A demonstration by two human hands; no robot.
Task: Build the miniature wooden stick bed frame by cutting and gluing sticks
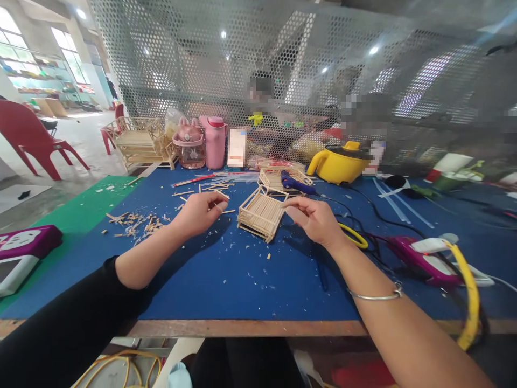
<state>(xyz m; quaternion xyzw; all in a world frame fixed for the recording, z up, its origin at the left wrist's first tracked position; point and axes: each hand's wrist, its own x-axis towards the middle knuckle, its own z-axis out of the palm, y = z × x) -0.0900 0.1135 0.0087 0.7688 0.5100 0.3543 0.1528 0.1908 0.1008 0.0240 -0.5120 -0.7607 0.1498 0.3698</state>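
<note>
A small frame built of thin wooden sticks [261, 213] stands on the blue table mat [242, 275] between my hands. My left hand [201, 211] hovers just left of it, fingers curled, pinching a short wooden stick [220, 204] at the fingertips. On the frame's right side, my right hand [315, 218] has its fingertips touching the top edge. A second stick frame [270, 178] lies behind it, with a blue glue gun [297, 184] resting across it.
Loose sticks [210, 183] and wood scraps [135, 223] litter the mat's left. A finished stick model [141, 141], pink bottles [214, 141] and a yellow kettle [337, 161] line the back. Cables [363, 210] and a pink device [420, 258] lie right. Other people sit behind the mesh screen [283, 64].
</note>
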